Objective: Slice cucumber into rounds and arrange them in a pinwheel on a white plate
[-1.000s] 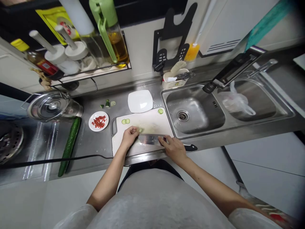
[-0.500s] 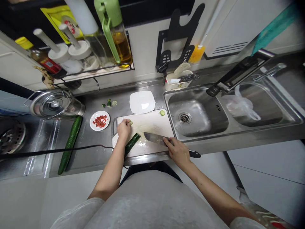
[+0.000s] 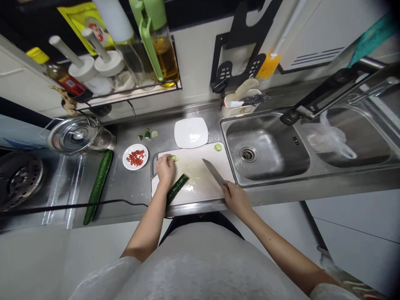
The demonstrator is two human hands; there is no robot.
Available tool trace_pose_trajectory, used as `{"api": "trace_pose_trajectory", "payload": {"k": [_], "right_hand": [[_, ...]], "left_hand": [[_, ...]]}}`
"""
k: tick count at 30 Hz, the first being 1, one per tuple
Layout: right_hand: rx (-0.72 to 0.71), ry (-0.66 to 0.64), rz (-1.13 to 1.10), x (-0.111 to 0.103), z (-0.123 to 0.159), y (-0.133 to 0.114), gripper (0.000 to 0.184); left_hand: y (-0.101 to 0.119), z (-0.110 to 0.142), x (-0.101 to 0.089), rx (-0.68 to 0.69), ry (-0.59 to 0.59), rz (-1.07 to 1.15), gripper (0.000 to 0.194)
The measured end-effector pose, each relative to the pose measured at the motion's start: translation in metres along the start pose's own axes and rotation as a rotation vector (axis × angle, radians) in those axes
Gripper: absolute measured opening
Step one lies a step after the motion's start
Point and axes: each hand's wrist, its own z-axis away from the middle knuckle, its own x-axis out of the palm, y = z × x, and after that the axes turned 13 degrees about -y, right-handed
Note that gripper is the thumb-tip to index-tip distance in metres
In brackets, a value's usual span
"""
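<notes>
a steel worktop (image 3: 128, 183) with a double sink (image 3: 281, 154) runs along a pale wall (image 3: 195, 54). light glints off the steel.

The left hand (image 3: 165, 168) has moved to the cucumber slices (image 3: 174, 158); the knife (image 3: 213, 171) points farther forward.

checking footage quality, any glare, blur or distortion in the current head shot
Head view: glare on the white plate, cutting board and sink; wide-angle distortion seems to tilt the green-topped bottle; teal cloth looks soft near the dark upper right corner.
</notes>
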Motion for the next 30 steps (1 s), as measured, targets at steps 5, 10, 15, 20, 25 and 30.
{"api": "trace_pose_trajectory", "payload": {"k": [5,10,15,20,25,30], "right_hand": [[0.029,-0.215,-0.021,-0.008,-0.009,-0.016,0.027],[-0.065,-0.309,0.111,-0.011,-0.011,-0.036,0.025],[-0.140,-0.343,0.222,-0.007,-0.011,-0.051,0.023],[-0.165,-0.357,0.266,-0.001,-0.009,-0.060,0.022],[-0.173,-0.367,0.275,0.000,-0.008,-0.063,0.022],[-0.183,-0.344,0.327,0.004,-0.006,-0.066,0.025]], "left_hand": [[-0.015,0.052,-0.007,0.278,-0.154,0.056,0.024],[-0.021,0.085,0.000,0.427,-0.223,0.000,0.027],[-0.024,0.083,0.009,0.438,-0.221,-0.045,0.029],[-0.029,0.079,0.012,0.428,-0.224,-0.077,0.030],[-0.030,0.079,0.011,0.440,-0.211,-0.112,0.030],[-0.029,0.078,0.011,0.437,-0.226,-0.096,0.029]]}}
